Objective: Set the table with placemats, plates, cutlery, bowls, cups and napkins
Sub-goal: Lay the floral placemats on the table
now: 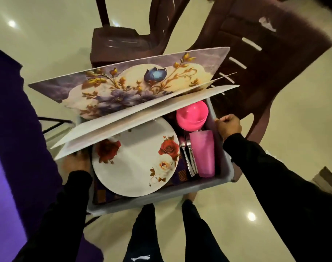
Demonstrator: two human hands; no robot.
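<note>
I carry a grey plastic bin (161, 197) in front of me. My right hand (228, 126) grips its right rim. My left hand (75, 161) holds its left side, partly hidden under the placemats. Floral placemats (135, 86) lean across the bin's far part, white backs toward me. Inside lie a white plate with red roses (135, 161), pink bowls (192, 115), a pink cup (203, 153) on its side, and metal cutlery (188, 156). A dark patterned cloth (180, 174) lies under the plate.
A purple-covered table (12, 148) fills the left edge. Two dark brown plastic chairs (265, 53) stand ahead and to the right on a glossy cream tiled floor (48, 35). My legs in dark trousers show below the bin.
</note>
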